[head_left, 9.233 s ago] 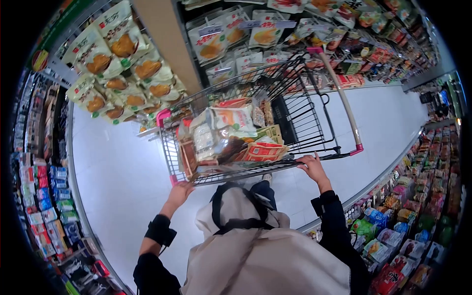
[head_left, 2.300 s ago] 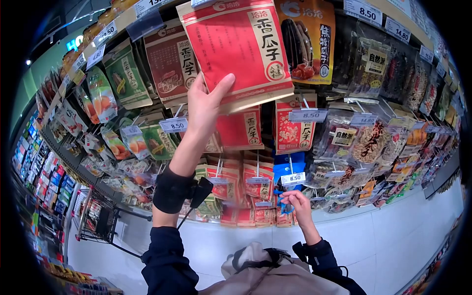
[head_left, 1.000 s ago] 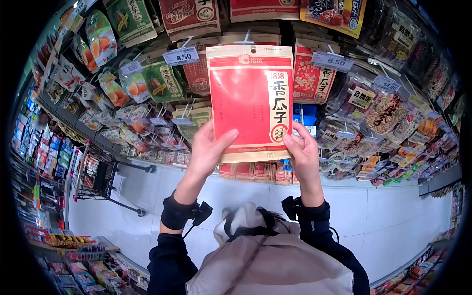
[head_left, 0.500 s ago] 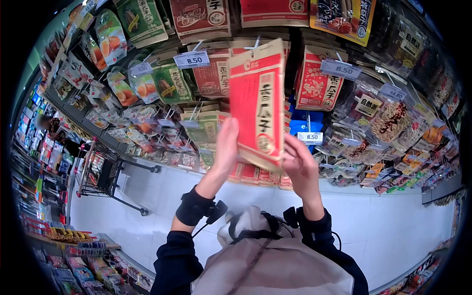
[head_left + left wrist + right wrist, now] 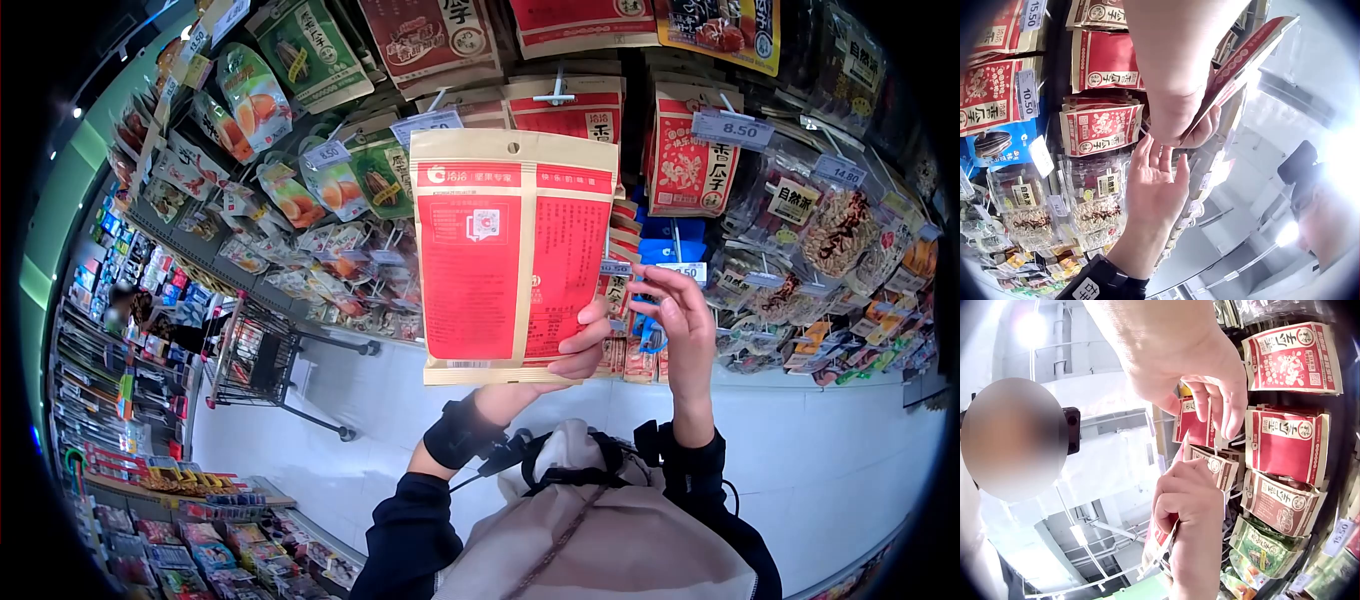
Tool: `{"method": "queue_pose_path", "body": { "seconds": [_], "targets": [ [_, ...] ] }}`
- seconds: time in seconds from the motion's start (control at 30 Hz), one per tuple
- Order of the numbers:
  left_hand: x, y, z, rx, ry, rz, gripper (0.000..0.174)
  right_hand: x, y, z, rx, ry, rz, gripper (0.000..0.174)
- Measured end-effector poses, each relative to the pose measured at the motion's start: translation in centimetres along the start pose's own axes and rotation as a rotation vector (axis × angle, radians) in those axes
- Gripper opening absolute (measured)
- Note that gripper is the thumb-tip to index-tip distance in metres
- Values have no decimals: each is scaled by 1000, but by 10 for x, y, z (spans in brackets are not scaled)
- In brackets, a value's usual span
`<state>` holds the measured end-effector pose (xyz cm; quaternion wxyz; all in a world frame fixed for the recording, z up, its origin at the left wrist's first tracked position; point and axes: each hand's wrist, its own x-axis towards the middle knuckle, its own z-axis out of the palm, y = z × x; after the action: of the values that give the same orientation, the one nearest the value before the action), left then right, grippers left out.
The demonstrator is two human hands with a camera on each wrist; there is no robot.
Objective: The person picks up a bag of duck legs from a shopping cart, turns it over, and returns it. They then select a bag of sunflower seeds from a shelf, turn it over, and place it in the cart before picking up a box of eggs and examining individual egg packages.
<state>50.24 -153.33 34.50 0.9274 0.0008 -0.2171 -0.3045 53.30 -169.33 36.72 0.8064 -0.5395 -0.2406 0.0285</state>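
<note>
The left hand [image 5: 584,346] grips the red bag [image 5: 475,285] near its lower corner, before the hanging packets [image 5: 690,150]; the right hand [image 5: 687,318] holds nothing. Probably light, soft and crinkly, it is best held by the lower edge.

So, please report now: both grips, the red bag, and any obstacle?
Left grip holding red bag low. Right grip empty, beside it. Bag upright, barcode side toward head camera. Hung packs behind; nothing seen blocking.
</note>
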Motion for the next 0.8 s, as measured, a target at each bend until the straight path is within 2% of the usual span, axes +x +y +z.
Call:
{"method": "queue_pose_path", "body": {
  "seconds": [0.1,0.2,0.3,0.37,0.43,0.5,0.57,0.7,0.77,0.8],
  "targets": [
    [-1,0,1,-28,58,-1,29,0,-2,0,-20,3,1,29],
    [-2,0,0,-67,5,-9,34,0,-2,1,-21,7,6,28],
    [-4,-3,21,248,279,237,36,0,-1,2,14,-11,-11,28],
    [-3,-3,31,793,361,478,31,1,-5,2,46,-71,-11,30],
    [-36,13,-24,643,678,583,27,5,-8,2,150,-156,-20,37],
    [-6,-2,3,1399,818,846,27,14,-20,2,221,-278,18,54],
    [-13,0,-3,1596,898,883,28,29,-24,1,217,-301,-7,56],
    [-12,3,4,1788,950,984,25,69,-57,2,75,-347,-35,37],
    [-6,8,13,1825,907,1002,20,87,-74,12,-138,-253,-35,24],
    [-1,9,21,1839,875,1010,19,96,-75,16,-150,-195,-77,22]
  ]
}}
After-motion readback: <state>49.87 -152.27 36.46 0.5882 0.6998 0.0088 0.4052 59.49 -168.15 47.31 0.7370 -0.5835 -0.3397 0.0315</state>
